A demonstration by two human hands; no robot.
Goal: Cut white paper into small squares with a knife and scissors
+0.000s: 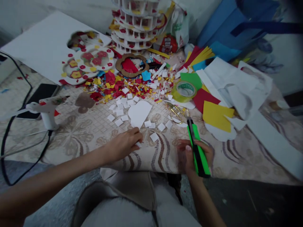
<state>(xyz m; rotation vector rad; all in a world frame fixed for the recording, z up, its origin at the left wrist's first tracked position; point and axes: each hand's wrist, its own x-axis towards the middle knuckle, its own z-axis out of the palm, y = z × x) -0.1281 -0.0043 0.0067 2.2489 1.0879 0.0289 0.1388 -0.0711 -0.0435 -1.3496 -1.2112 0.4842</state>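
Hands work at a low table with a patterned cloth [94,132] on it. The left hand [124,145] lies on the cloth with its fingers pulled close together. The fingertips [139,138] touch down just beside a small white square [154,136]. A bit of white shows under the fingertips, but I cannot tell if the hand is gripping it.

The right hand [189,156] is wrapped around a green and black cutter [199,151]. The cutter is near the front edge of the table and its tip points away from the person.

Just past the left hand lies a big white shape [139,113] with a round top. More little white squares [123,108] lie around it. Behind them is a messy pile of red, yellow and white paper bits [113,85].

A roll of clear tape [184,91] sits to the right of the pile. Gold scissors [178,112] lie between the tape and the cutter. Next to them are a yellow sheet [216,116] and a red sheet [203,97].

A white glue gun [46,112] stands on the left side, with a dark phone [39,96] just behind it. At the back stands a round white tower [139,25] with red and yellow spots. A big white board [42,44] with holes cut in it lies at the back left.
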